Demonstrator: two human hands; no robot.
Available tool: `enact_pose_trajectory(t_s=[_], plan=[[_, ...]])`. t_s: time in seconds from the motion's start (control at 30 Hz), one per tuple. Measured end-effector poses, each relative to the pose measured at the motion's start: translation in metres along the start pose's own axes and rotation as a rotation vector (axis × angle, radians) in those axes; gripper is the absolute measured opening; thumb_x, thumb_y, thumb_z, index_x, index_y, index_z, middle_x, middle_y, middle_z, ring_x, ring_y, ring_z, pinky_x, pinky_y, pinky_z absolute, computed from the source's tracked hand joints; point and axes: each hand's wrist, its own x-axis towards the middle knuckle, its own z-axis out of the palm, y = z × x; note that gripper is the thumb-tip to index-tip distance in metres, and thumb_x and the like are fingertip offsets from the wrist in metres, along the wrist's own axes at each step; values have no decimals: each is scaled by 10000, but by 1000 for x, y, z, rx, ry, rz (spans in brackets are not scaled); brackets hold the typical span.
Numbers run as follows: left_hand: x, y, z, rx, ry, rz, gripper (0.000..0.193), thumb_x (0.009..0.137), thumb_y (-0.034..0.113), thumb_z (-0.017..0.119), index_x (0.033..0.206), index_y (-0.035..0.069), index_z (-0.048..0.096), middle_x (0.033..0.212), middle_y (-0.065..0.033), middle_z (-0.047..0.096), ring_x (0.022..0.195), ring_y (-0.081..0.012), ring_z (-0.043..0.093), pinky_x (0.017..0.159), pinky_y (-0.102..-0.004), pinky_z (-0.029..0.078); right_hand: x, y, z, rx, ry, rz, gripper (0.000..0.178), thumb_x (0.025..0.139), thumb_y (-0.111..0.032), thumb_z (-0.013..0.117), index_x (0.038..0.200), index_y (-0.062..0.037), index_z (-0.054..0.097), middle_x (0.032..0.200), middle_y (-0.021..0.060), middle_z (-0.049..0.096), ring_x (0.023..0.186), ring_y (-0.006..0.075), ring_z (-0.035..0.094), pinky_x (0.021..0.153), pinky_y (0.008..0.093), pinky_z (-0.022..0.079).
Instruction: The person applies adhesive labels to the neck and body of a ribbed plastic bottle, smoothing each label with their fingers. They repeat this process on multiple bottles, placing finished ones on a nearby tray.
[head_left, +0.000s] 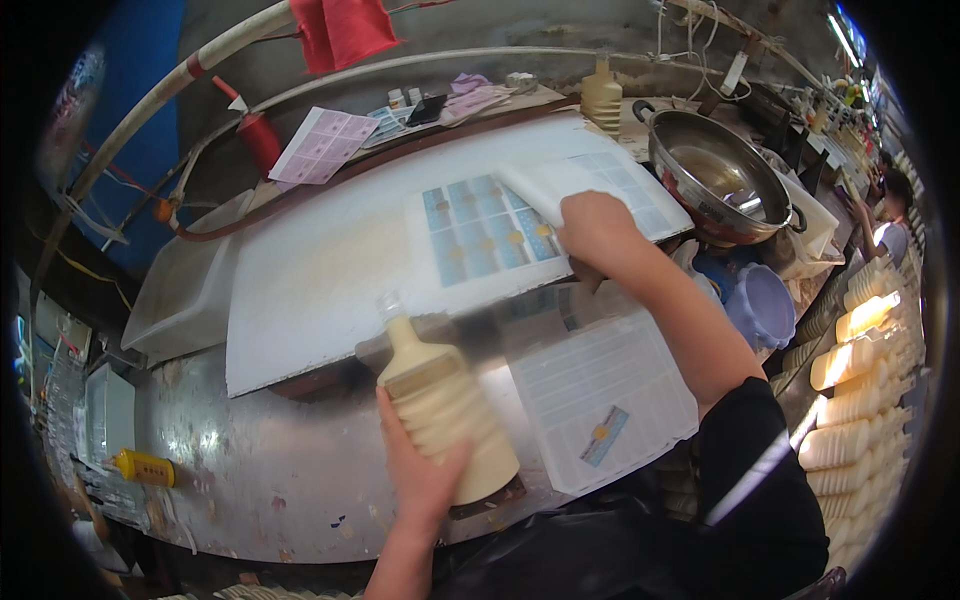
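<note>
In the head view, the person's left hand [425, 470] grips a cream-coloured, ribbed plastic bottle with a narrow clear neck [452, 410], held tilted above the grey metal tabletop [255, 460]; its visible side shows no readable label. The right hand [600, 235] is curled closed on the raised white flap [530, 195] of a flat sheet of pale-blue rectangular labels with yellow marks [480, 235]; the fingertips are hidden. That sheet lies on a large white board [320, 260], and its print is too small to read. Nearer the person, a single blue-and-yellow label [604, 437] lies on a translucent, ridged plastic tray [640, 385]. At the far left, a small yellow bottle [147, 468] lies on its side, dark printed characters along it. Behind the board rests a pale-pink sheet printed in a grid [325, 143], its text illegible. Lettering also marks the outside of a wide, two-handled metal pot [715, 165] at the right.
</note>
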Motion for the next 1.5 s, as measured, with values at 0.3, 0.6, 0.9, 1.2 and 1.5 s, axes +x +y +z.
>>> enact_pose_trajectory(t_s=[0.3, 0.6, 0.9, 1.2, 1.5], plan=[[-1, 4, 3, -66, 3, 38, 1144, 739, 111, 758, 1654, 44, 75, 1554, -221, 365, 1384, -313, 463, 1139, -409, 410, 17, 167, -62, 156, 759, 156, 296, 870, -178, 539, 1035, -87, 768, 1041, 212, 734, 997, 421, 682, 912, 505, 529], [0, 7, 4, 43, 27, 77, 1117, 747, 129, 747, 1652, 39, 100, 1572, -223, 356, 1405, -322, 442, 1159, -407, 383, -92, 309, -130, 1070, 960, 272, 212, 933, -134, 587, 1006, -28, 755, 717, -18, 637, 606, 59, 563, 544, 227, 413], [-1, 16, 4, -47, -16, -17, 1094, 766, 109, 731, 1651, 47, 91, 1565, -226, 365, 1391, -332, 467, 1140, -421, 416, -105, 477, -96, 1339, 1121, 337, 200, 1017, -240, 669, 1004, -42, 648, 841, 20, 583, 690, 123, 591, 784, 335, 602], [1, -2, -3, -1, -10, 56, 1155, 753, 122, 800, 1653, 57, 79, 1541, -233, 390, 1358, -330, 501, 1123, -424, 441, 22, 425, -20, 693, 344, 396, 290, 959, -310, 708, 1040, -32, 735, 772, 7, 665, 622, 83, 550, 582, 268, 430], [1, -5, 1, 40, -30, 56, 1144, 763, 96, 715, 1668, 101, 16, 1552, -189, 376, 1355, -289, 487, 1143, -417, 415, 26, 424, -26, 949, -41, 549, 317, 961, -425, 692, 864, -123, 692, 675, -50, 613, 549, 53, 522, 487, 236, 381]])
